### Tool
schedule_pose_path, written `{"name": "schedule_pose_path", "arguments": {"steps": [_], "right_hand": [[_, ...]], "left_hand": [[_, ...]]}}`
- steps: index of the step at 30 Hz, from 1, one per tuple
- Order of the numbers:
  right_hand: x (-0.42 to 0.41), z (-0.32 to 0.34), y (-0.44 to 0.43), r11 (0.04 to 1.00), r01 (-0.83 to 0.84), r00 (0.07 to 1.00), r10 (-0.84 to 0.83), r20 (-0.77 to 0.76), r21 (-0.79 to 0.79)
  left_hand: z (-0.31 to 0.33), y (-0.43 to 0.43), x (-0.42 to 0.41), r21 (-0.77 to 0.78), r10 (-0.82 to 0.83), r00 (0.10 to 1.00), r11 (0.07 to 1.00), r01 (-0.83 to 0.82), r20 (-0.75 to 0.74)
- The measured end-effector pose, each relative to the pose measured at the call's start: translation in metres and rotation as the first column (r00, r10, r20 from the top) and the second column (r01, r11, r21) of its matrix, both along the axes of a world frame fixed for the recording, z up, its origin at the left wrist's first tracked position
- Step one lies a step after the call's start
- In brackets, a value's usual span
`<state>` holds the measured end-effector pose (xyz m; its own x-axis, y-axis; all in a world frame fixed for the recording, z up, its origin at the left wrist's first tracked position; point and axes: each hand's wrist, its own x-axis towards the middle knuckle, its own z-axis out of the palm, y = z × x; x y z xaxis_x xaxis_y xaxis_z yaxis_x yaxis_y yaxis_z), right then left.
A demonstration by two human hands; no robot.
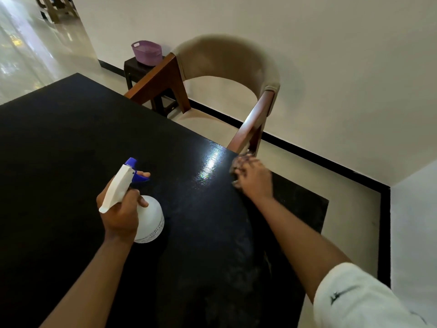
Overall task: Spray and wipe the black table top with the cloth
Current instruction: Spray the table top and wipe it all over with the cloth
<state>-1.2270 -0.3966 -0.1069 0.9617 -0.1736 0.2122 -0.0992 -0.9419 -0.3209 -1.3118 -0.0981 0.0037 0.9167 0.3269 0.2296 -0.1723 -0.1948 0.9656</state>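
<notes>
right grip (255, 179) on blurred patterned cloth (240, 160)

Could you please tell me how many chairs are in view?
1: a beige chair at the far edge of the table. Wooden legs, top left, may belong to others.

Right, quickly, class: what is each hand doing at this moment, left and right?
Left hand: grips the spray bottle.
Right hand: on the cloth at the table edge; blurred, grip cannot be told.
</notes>
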Motion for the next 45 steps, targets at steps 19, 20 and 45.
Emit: {"name": "schedule_pose_path", "arguments": {"steps": [19, 20, 45], "right_hand": [[-0.119, 0.004, -0.103, -0.518, -0.062, 0.857, -0.466, -0.221, 0.853], [-0.132, 0.005, -0.096, -0.536, -0.031, 0.854, -0.452, -0.256, 0.844], [-0.195, 0.073, -0.117, 0.997, -0.070, 0.983, 0.073, -0.170, 0.025]], "left_hand": [[-0.001, -0.039, 0.022, 0.101, -0.342, 0.790, 0.888, 0.449, -0.509], [0.003, -0.049, 0.016, 0.052, -0.377, 0.747, 0.876, 0.480, -0.548], [0.082, -0.150, -0.157, 0.101, -0.345, 0.790, 0.886, 0.452, -0.506]]}}
